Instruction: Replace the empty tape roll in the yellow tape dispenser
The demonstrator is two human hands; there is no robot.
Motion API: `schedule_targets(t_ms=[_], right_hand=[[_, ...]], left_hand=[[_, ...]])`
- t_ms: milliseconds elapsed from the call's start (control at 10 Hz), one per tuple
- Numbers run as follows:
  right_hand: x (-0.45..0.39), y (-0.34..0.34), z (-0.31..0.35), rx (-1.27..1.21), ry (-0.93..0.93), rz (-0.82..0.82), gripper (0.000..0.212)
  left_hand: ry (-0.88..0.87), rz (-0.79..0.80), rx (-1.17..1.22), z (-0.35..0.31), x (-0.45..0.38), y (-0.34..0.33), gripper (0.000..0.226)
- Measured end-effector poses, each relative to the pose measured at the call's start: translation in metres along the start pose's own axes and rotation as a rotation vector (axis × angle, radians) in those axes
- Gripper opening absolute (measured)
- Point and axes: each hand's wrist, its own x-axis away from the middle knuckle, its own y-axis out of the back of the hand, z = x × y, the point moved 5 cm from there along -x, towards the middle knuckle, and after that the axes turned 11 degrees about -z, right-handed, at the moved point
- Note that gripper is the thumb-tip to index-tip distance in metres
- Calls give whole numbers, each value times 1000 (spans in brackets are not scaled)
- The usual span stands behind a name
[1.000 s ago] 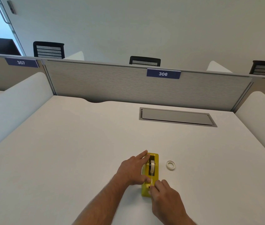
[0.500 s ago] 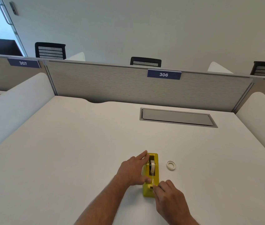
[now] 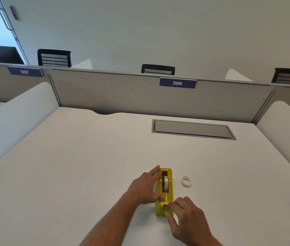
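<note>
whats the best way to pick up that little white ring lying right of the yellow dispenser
The white ring lies flat on the desk, apart from the yellow dispenser, with bare surface all round. Probably best to come straight down from above and pinch across its outer rim, or with one of the fingers through the open centre. The right hand is nearer.

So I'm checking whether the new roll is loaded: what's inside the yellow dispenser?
A whitish tape roll stands on edge in the slot of the yellow dispenser, with a clear strip running toward the cutter. The left hand covers the dispenser's left side, so that side is hidden.
</note>
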Motion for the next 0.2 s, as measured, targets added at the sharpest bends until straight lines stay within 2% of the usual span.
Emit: schedule_targets(t_ms=[200], right_hand=[[-19, 43, -7, -235, -77, -200, 27]], left_hand=[[-1, -91, 100, 2, 4, 14, 90]])
